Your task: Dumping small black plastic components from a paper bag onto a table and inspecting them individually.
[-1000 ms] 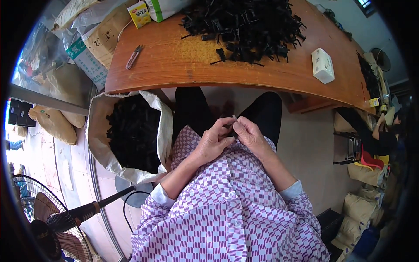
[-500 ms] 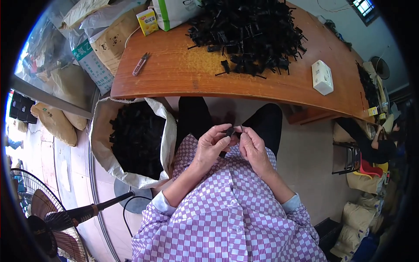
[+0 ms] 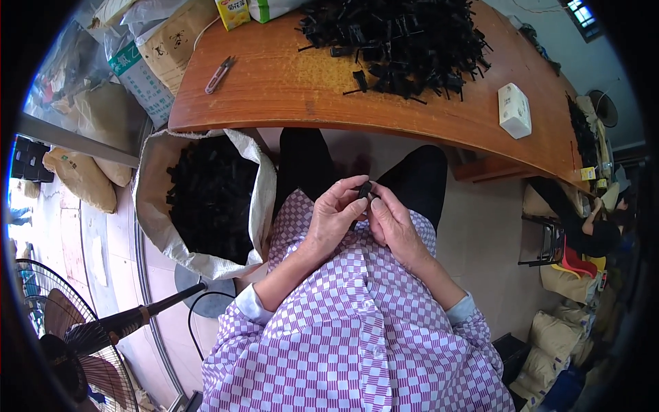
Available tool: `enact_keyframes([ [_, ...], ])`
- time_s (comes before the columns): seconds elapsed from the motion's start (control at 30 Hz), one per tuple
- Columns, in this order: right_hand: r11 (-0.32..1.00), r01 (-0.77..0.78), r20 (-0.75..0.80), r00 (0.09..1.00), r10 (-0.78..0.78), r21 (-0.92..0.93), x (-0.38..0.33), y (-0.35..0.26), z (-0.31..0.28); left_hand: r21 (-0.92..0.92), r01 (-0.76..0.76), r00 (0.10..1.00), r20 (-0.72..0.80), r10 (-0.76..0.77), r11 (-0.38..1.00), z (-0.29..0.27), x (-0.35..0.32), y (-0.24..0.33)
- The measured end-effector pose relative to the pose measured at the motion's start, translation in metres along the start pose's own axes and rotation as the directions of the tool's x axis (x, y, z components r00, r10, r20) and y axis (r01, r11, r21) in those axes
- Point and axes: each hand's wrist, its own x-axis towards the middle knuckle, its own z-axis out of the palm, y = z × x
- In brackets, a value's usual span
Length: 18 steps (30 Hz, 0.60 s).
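Above my lap, my left hand [image 3: 334, 214] pinches a small black plastic part [image 3: 364, 191] between thumb and fingers. My right hand [image 3: 392, 223] presses against the same part from the other side, its thumb and forefinger closed on it. Fingers cover much of the part, so its full shape is hidden. Beyond my hands, a large heap of similar black plastic parts [image 3: 405, 48] lies on the wooden table [image 3: 274, 96]. To the left of my knees, a white woven sack [image 3: 263, 206] stands open, holding many black pieces [image 3: 209, 199].
Small thread snips [image 3: 219, 75] lie on the table's left side, a tissue pack [image 3: 514, 111] on its right. A yellow box [image 3: 233, 12] is at the back. A fan [image 3: 75, 336] stands low left. Another person [image 3: 596, 226] sits at far right.
My right hand's fingers have come in closer to the left hand and now meet on the black part. The view has tilted, so the table and sack sit higher in the picture.
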Motion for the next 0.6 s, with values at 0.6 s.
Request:
enact_keyframes([
  [0.6, 0.874, -0.246, 0.102, 0.969, 0.224, 0.419, 0.0071, 0.0047, -0.0015, 0.031, -0.041, 0.999, -0.005, 0.041, 0.999, 0.0004, 0.0048, -0.0066],
])
